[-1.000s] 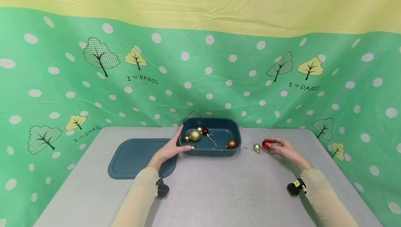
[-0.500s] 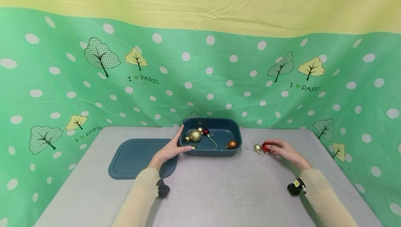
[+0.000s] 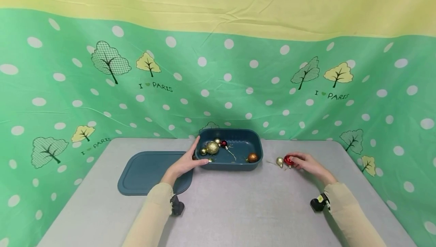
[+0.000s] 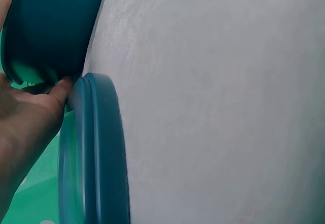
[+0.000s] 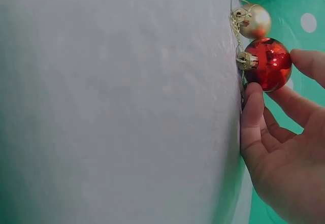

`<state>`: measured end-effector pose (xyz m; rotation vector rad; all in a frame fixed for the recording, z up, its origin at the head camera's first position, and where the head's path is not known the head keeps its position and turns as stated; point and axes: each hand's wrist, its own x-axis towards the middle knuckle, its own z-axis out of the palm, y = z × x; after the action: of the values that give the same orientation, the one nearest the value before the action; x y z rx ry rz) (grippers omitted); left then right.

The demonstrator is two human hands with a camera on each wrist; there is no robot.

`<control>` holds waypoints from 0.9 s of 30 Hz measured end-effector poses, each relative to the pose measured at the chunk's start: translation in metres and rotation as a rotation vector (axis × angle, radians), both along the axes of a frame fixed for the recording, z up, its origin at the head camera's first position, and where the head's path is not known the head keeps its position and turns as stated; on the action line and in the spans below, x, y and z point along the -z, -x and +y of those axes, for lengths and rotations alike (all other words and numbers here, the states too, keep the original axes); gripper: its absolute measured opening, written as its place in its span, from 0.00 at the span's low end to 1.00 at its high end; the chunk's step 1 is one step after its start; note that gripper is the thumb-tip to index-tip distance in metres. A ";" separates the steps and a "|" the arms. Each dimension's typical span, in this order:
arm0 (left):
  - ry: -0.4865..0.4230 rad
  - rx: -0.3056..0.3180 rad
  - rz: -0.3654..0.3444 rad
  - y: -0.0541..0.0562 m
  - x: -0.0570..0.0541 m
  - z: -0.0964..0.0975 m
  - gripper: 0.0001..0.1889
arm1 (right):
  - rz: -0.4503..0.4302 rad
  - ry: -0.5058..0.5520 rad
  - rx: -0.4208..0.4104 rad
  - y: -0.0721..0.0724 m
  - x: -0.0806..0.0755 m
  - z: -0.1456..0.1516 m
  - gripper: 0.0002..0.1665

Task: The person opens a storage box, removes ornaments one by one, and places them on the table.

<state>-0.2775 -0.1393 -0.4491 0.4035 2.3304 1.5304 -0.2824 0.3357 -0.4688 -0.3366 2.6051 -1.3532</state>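
Observation:
My left hand (image 3: 184, 163) is spread around the left end of a dark blue box (image 3: 227, 166), its straight fingers along the end and its thumb at the front wall. In the left wrist view the thumb lies low beside the box (image 4: 51, 26). My right hand (image 3: 310, 165) pinches a shiny red Christmas bauble (image 3: 288, 160) on the table. The right wrist view has fingers and thumb around that bauble (image 5: 269, 66), its gold cap facing the camera. Right beside it lies a small gold bauble (image 5: 256, 22) with a string.
Inside the box lie a glittery gold bauble (image 3: 212, 147), a small dark red one (image 3: 223, 143), an orange one (image 3: 252, 157) and several smaller gold ones. A flat blue lid (image 3: 146, 173) lies left of the box. A patterned curtain (image 3: 225, 88) hangs behind the grey table (image 3: 245, 209).
The right hand has shifted the red bauble slightly left and towards the person, up against the gold one, and its cap has come into view. The left hand has stayed at the box.

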 end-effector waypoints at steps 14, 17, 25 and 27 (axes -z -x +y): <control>0.000 0.004 0.000 -0.001 -0.001 0.000 0.52 | -0.007 0.091 0.027 0.003 0.010 0.008 0.27; 0.000 0.005 0.000 -0.002 -0.001 0.001 0.52 | -0.007 0.118 0.037 0.000 0.008 0.009 0.27; -0.011 -0.004 -0.005 -0.002 -0.001 0.000 0.52 | 0.041 0.119 0.071 -0.006 -0.001 0.011 0.27; -0.011 -0.005 -0.004 -0.002 0.000 0.000 0.52 | 0.073 0.116 0.068 -0.008 -0.003 0.009 0.26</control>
<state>-0.2758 -0.1396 -0.4488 0.3979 2.3230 1.5453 -0.2745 0.3449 -0.4657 -0.3222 2.6245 -1.5473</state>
